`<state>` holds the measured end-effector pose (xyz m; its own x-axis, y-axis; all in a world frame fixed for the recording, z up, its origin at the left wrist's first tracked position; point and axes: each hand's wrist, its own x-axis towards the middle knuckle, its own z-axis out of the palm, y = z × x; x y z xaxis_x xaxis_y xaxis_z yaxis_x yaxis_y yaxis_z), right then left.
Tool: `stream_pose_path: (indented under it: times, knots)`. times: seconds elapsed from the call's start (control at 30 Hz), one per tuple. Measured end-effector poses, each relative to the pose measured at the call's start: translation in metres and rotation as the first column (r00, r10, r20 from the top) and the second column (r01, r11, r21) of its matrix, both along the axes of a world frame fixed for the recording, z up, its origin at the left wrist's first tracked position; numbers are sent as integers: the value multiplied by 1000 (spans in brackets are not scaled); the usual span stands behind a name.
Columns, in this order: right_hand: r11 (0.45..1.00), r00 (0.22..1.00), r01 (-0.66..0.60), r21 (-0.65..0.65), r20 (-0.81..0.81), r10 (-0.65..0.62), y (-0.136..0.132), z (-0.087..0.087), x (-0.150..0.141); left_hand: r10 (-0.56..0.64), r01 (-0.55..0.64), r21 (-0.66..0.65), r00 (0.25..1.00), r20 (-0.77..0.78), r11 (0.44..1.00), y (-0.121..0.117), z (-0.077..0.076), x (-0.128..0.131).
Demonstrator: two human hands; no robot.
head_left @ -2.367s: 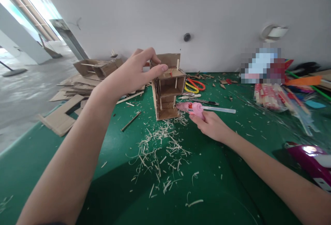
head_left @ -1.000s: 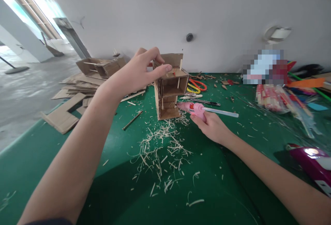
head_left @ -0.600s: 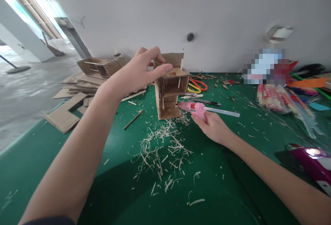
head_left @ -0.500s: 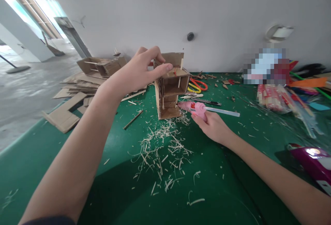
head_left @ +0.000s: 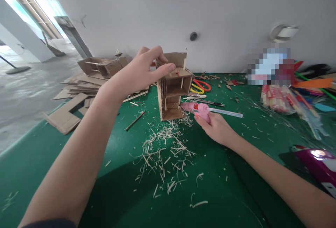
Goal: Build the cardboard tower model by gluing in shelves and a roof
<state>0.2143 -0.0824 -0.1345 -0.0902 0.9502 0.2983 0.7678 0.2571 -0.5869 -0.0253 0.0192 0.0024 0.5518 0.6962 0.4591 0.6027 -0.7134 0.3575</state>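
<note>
Only the view slightly shifted since earlier, left hand [head_left: 147,66] pinching cardboard box [head_left: 173,86] near top, right hand [head_left: 217,129] wrapped around pink glue gun [head_left: 202,109], nozzle [head_left: 185,106] beside box's lower part

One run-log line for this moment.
left hand: holds cardboard structure | right hand: holds pink glue gun, nozzle at structure's lower right | table: pale shavings

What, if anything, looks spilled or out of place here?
Pale curly shavings lie scattered across the green table, in front of the cardboard structure that the left hand holds; they look like loose litter. A pixelated patch at back right hides what is there.
</note>
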Motion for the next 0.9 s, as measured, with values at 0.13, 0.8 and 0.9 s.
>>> stream_pose_path:
  times: [0.13, 0.8, 0.9]
  knots:
    - [1000, 1000, -1, 12, -5, 2, 1, 0, 0, -6, 6, 22, 1000, 14, 1000, 1, -1, 0]
    - [1000, 999, 8, -14, 33, -7, 0, -2, 1, -15, 15, 6, 999, 35, 1000, 3, -2, -1]
    - [1000, 999, -4, -12, 40, 5, 0, -1, 1, -4, 4, -2, 1000, 8, 1000, 1, 0, 0]
